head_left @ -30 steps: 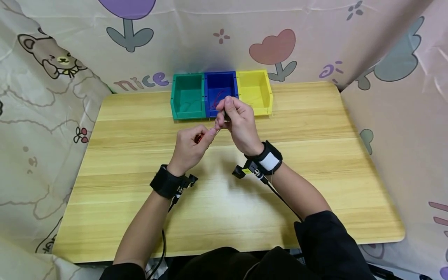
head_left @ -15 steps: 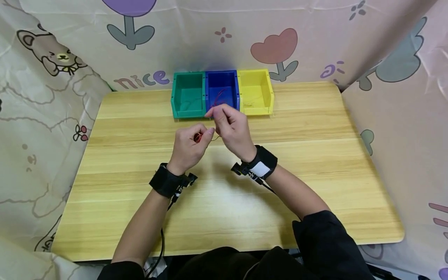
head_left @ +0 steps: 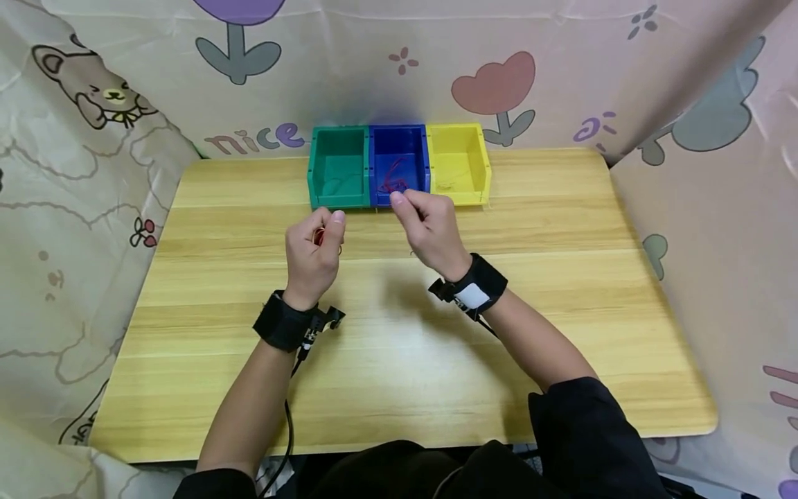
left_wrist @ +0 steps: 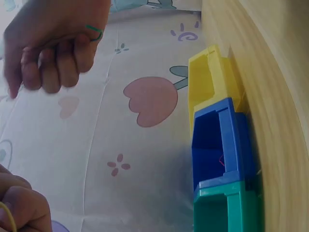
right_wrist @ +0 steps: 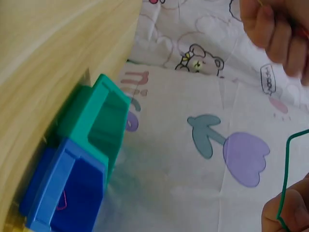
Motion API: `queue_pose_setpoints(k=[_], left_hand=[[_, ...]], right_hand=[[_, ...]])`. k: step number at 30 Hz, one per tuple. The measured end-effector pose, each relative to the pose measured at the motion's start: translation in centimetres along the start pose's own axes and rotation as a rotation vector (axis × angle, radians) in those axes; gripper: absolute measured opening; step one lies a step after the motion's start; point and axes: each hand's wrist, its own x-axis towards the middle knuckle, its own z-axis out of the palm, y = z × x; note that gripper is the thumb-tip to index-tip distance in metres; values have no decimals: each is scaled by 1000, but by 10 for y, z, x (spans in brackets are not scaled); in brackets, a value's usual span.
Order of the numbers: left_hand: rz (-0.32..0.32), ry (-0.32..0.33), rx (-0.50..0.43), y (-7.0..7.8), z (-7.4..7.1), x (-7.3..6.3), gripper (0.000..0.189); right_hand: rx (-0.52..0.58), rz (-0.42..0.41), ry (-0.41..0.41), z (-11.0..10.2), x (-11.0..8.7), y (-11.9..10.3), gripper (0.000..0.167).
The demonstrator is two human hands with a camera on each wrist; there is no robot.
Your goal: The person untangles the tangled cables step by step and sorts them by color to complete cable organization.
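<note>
My left hand [head_left: 312, 256] is curled round a small bundle of thin wires [head_left: 318, 236], red and orange in the head view. A yellow wire [left_wrist: 8, 217] shows at its fingers in the left wrist view. My right hand [head_left: 434, 232], to the right and level with it, grips a bent green wire [right_wrist: 286, 179] that sticks out of the fist in the right wrist view. Both hands are raised just in front of three bins. Inside the blue bin [head_left: 399, 142] lie tangled red wires [head_left: 393, 184]. Most of what each fist holds is hidden by the fingers.
A green bin [head_left: 339, 201] stands left of the blue one and a yellow bin [head_left: 458, 197] right of it, with faint thin strands inside both. They sit at the back of the wooden table [head_left: 399, 388], against a printed curtain [head_left: 349, 62]. Cables run from both wrist cameras.
One second ago the hands were close together with a thin wire between them. They have since drawn apart, the left hand moving left and the right hand ending up right of it.
</note>
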Motion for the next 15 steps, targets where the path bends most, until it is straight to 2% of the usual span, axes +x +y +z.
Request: queue_pose_setpoints(k=[7,15], left_hand=[[-28,55,-19,-2,-8,1,44],[-92,21,-51,-9,-9,1,41]], right_hand=[[54,54,99,-17,7,7,47],[86,115,89,-11,21,19,42]])
